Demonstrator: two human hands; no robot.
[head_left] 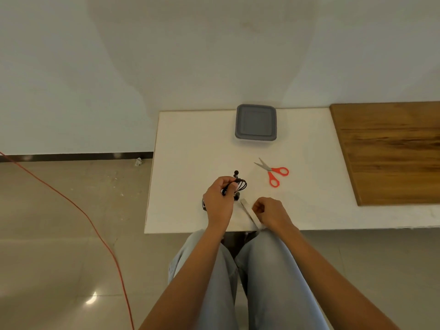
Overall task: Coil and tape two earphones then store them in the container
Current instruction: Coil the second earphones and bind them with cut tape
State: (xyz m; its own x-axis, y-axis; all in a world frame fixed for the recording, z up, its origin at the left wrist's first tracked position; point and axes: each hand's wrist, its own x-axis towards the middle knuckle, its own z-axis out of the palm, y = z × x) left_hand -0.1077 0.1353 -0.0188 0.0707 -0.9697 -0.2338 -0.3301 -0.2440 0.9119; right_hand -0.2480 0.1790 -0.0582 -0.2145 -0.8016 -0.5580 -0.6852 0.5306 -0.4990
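My left hand grips a coiled black earphone just above the white table; loops stick out to the right of my fingers and one earbud pokes up behind them. My right hand pinches a strip of pale tape that runs diagonally along the table's front edge. Something dark shows under my left hand's left side; I cannot tell what it is. The grey container stands closed at the table's back edge.
Red-handled scissors lie on the table between the container and my hands. A wooden board covers the table's right part. A red cable trails across the floor on the left.
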